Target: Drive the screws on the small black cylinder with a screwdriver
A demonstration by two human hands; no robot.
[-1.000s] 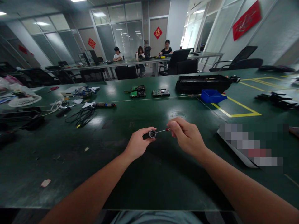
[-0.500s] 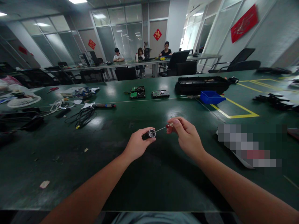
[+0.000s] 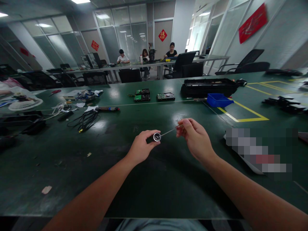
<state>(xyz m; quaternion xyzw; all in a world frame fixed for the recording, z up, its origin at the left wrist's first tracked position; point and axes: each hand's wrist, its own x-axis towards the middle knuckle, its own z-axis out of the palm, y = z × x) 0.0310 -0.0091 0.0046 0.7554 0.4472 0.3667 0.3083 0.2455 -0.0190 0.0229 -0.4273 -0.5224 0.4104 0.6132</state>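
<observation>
both forearms reach forward from the bottom edge, bare, meeting above the green table (image 3: 154,179). the left hand (image 3: 141,148) is curled, thumb and fingers closed around a small round silver-rimmed part (image 3: 157,137), its open end turned toward the right hand (image 3: 196,138). the right hand is raised a little, wrist bent, fingertips pinched narrow on the handle of a thin screwdriver (image 3: 168,131); the shaft slants down to the left and its tip sits in the part's opening. the part hangs just above the table, between the two hands.

beyond the part, further across the table, lie green circuit boards (image 3: 141,95), with a black tray (image 3: 209,86) and a blue bin (image 3: 218,99) to their right beside yellow floor-style tape lines. left of the boards sit a coil of black cable (image 3: 84,120) and a white fan grille (image 3: 25,104). behind the table, three people sit at a long desk before glass partitions hung with red decorations.
</observation>
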